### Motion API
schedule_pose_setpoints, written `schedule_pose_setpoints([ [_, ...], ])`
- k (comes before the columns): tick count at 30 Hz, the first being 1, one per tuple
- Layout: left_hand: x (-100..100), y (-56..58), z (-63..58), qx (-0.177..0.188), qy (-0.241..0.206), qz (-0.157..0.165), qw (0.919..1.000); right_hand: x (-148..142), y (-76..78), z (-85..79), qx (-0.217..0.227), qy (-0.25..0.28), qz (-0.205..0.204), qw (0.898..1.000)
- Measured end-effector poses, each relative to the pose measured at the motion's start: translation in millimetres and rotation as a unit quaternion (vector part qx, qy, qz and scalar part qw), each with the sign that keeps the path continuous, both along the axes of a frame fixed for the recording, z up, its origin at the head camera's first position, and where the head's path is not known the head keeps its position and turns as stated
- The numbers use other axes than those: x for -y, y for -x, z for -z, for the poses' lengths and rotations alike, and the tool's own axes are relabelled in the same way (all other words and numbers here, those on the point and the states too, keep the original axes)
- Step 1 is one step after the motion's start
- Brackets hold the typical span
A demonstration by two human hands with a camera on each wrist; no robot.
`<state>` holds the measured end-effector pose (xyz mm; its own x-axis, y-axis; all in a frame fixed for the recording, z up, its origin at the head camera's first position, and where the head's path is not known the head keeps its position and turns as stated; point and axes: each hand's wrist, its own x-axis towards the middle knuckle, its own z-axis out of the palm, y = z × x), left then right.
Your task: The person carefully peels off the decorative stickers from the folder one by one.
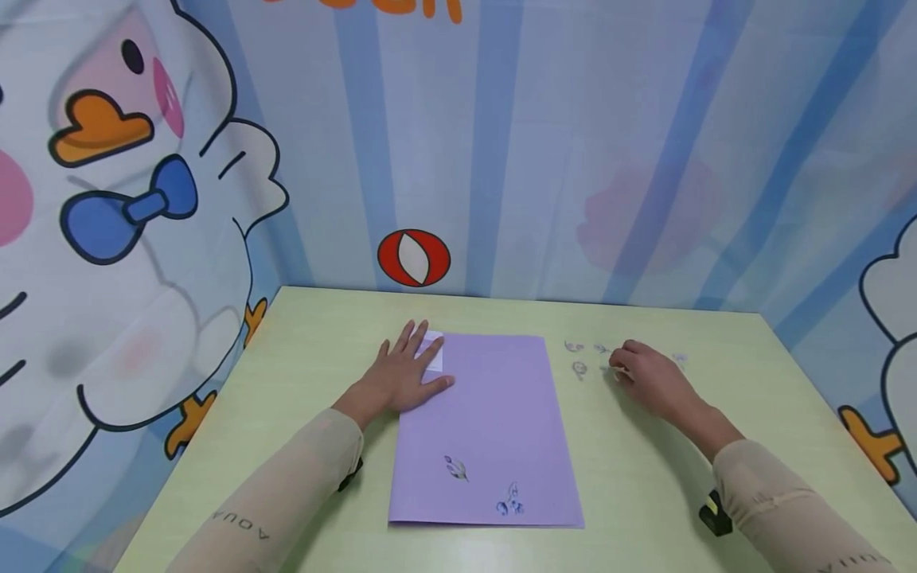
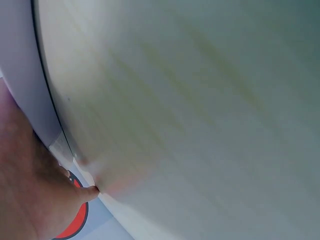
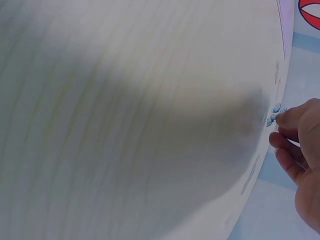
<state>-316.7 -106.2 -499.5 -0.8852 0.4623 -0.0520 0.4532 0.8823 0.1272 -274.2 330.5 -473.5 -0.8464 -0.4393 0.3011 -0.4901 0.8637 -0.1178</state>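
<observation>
A purple folder (image 1: 494, 422) lies on the pale table, with a leaf-like sticker (image 1: 456, 468) and a blue flower sticker (image 1: 511, 503) near its front edge. My left hand (image 1: 404, 372), fingers spread, rests on its upper left corner, partly over a white label (image 1: 435, 354). To the right of the folder, my right hand (image 1: 648, 378) pinches a small blue flower sticker (image 3: 277, 108) between thumb and fingertips, just above the tabletop. In the left wrist view the left hand (image 2: 35, 185) shows only in part, at the folder's edge.
Several small clear stickers lie around the right hand, among them one sticker (image 1: 579, 369) and another sticker (image 1: 679, 358) on its far side. The table (image 1: 337, 493) ends at the back against a striped cloth backdrop (image 1: 544, 159) printed with cartoon ducks.
</observation>
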Motion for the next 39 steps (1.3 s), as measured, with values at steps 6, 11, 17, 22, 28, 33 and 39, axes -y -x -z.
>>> schedule_pose_setpoints([
  [6, -0.2, -0.8, -1.2, 0.001, -0.006, 0.002, 1.0000, -0.1, 0.2, -1.2, 0.011, 0.020, 0.009, 1.000],
  [11, -0.3, -0.2, -1.8, 0.003, -0.004, 0.003, 1.0000, -0.1, -0.6, -1.9, 0.003, 0.019, 0.004, 1.000],
  [17, 0.0, -0.9, -2.4, 0.005, -0.005, 0.002, 1.0000, 10.9, -5.8, -2.1, -0.002, 0.031, -0.002, 1.000],
  [22, 0.6, -1.7, -4.9, 0.004, -0.002, 0.003, 1.0000, 42.4, -21.6, -5.0, 0.045, 0.052, -0.042, 0.997],
  [28, 0.6, -0.7, -3.6, 0.000, -0.006, 0.005, 1.0000, 84.5, -51.0, -6.2, 0.121, 0.086, -0.097, 0.984],
  [33, 0.4, -0.1, -0.4, 0.002, -0.008, 0.004, 1.0000, 110.1, -75.4, -4.6, 0.165, 0.102, -0.143, 0.970],
  [39, 0.1, 0.4, 0.6, 0.006, -0.007, 0.000, 1.0000, 127.1, -97.5, 3.0, 0.164, 0.069, -0.196, 0.964],
])
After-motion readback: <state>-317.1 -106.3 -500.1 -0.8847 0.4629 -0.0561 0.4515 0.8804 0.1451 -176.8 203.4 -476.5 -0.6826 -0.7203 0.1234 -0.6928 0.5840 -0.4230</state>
